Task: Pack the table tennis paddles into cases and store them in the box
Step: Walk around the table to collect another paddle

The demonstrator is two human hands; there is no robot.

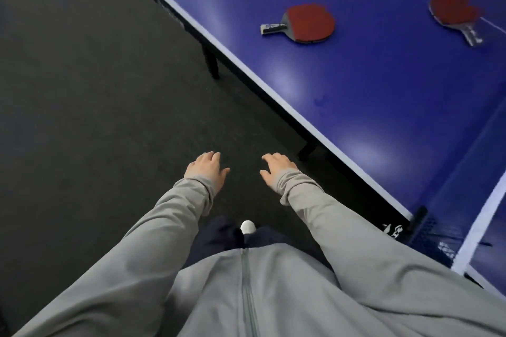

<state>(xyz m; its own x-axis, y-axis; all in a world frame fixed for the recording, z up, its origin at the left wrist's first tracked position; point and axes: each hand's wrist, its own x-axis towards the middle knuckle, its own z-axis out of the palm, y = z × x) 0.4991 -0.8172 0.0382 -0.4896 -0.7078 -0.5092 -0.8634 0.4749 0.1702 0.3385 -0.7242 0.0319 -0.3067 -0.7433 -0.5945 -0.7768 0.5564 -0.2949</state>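
Fingers (212, 157) of the left hand (206, 169) were spread loosely and slightly curled, holding nothing, just left of the frame's centre. Fingers (269, 159) of the right hand (276, 169) were likewise loose and empty, a little to the right of the left hand. Both hands hung palm down over the dark floor (82, 90), apart from each other, each coming out of a grey sleeve (169, 216) that ran up from the bottom of the frame. Low in the middle, a grey zipped jacket (246, 295) filled the bottom edge, with dark trousers and the white toe of a shoe (247, 226) showing between the arms.

Farther off, the blue desk (356, 90), a table tennis table with a white edge line, crossed the right half of the frame on a diagonal, its dark legs standing on the floor beneath the edge. At the lower right its net (476, 230) and post met the desk's side.

Nearer paddle (306, 23), red face up, lay flat on the desk in the upper middle right, handle pointing left. Far paddle (454, 12), also red face up and somewhat blurred, lay at the upper right beside a white line, well apart from the first, handle pointing down and right. Both hands were well apart from either paddle.
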